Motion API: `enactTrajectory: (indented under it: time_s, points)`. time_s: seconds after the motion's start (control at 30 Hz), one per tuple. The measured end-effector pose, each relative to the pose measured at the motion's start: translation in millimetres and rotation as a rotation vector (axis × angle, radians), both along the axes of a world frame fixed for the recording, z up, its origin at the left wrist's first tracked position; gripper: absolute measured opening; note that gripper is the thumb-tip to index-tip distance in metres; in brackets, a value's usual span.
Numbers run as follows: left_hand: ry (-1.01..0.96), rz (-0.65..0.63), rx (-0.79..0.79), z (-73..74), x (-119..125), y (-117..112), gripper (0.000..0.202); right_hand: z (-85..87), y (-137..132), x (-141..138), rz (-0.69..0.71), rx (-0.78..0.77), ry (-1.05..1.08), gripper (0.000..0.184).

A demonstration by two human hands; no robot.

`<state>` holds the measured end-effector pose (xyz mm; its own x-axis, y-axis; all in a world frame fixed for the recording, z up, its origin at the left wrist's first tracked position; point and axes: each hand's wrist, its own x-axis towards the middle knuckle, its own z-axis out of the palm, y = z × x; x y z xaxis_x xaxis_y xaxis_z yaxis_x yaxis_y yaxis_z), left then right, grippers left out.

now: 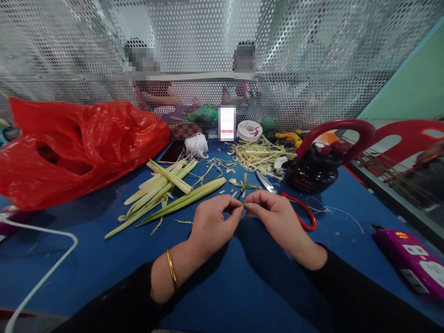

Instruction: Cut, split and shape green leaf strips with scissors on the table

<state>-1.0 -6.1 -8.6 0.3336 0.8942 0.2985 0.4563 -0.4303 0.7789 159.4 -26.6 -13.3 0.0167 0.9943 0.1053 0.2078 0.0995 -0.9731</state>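
Observation:
Both of my hands meet above the blue table (222,296), fingertips almost touching. My left hand (215,222) is closed in a pinch, a gold bangle on its wrist. My right hand (277,222) pinches from the other side. A tiny greenish bit (243,206) shows between the fingertips; its kind is too small to make out. Left of my hands lie pale green leaf strips (152,194) and a longer green stalk (187,201). Scissors with red handles (308,215) rest just beyond my right hand. Small cut pieces (244,182) are scattered ahead of my fingers.
A red plastic bag (83,143) fills the left. Behind lie a phone (172,151), white string (196,146), a tape roll (249,131) and a heap of shreds (260,155). A dark jug (312,166) and a purple power strip (409,259) stand right. Perforated metal (194,41) closes the back.

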Motion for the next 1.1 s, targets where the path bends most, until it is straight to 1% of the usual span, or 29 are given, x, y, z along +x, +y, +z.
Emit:
enactTrajectory:
  time_s: [0.13,0.23,0.33,0.43,0.5,0.57,0.67,0.8,0.87,0.93,1.0,1.1]
  points:
    - [-0.180,0.027,-0.238,4.8,1.8,1.5,0.010,0.7,-2.9,1.8,0.015,0.217,-0.243,0.008]
    - [-0.329,0.012,-0.422,7.5,3.0,2.0,0.011,1.2,-5.1,1.7,0.007,0.311,-0.340,0.008]
    - [-0.484,-0.023,-0.612,7.6,3.7,1.3,0.013,1.3,-6.1,1.0,-0.025,0.293,-0.322,0.010]
    - [-0.584,-0.050,-0.747,5.8,3.9,0.3,0.014,1.8,-5.2,0.9,-0.027,0.180,-0.219,0.013]
    - [-0.594,-0.057,-0.774,4.9,3.6,0.1,0.014,2.7,-4.2,1.1,-0.014,0.116,-0.152,0.014]
    - [-0.578,-0.069,-0.780,5.0,2.8,0.5,0.017,3.8,-3.5,1.3,-0.004,0.086,-0.104,0.014]
    - [-0.551,-0.071,-0.790,6.0,1.7,1.9,0.021,4.7,-3.2,1.1,0.014,0.079,-0.072,0.013]
    - [-0.565,-0.053,-0.807,5.8,1.4,3.1,0.019,4.6,-2.4,0.3,-0.007,0.060,-0.045,0.012]
    - [-0.584,-0.035,-0.795,5.3,1.8,3.2,0.018,4.4,-1.3,-0.2,-0.039,0.033,0.022,0.011]
    - [-0.597,-0.006,-0.774,5.2,2.3,3.1,0.017,4.2,-0.2,-0.8,-0.058,-0.017,0.105,0.016]
    - [-0.597,0.017,-0.747,5.7,2.7,2.7,0.015,3.8,0.5,-1.7,-0.044,-0.079,0.163,0.020]
    - [-0.536,-0.005,-0.659,6.8,3.0,1.8,0.012,3.6,0.3,-3.2,-0.003,-0.132,0.174,0.020]
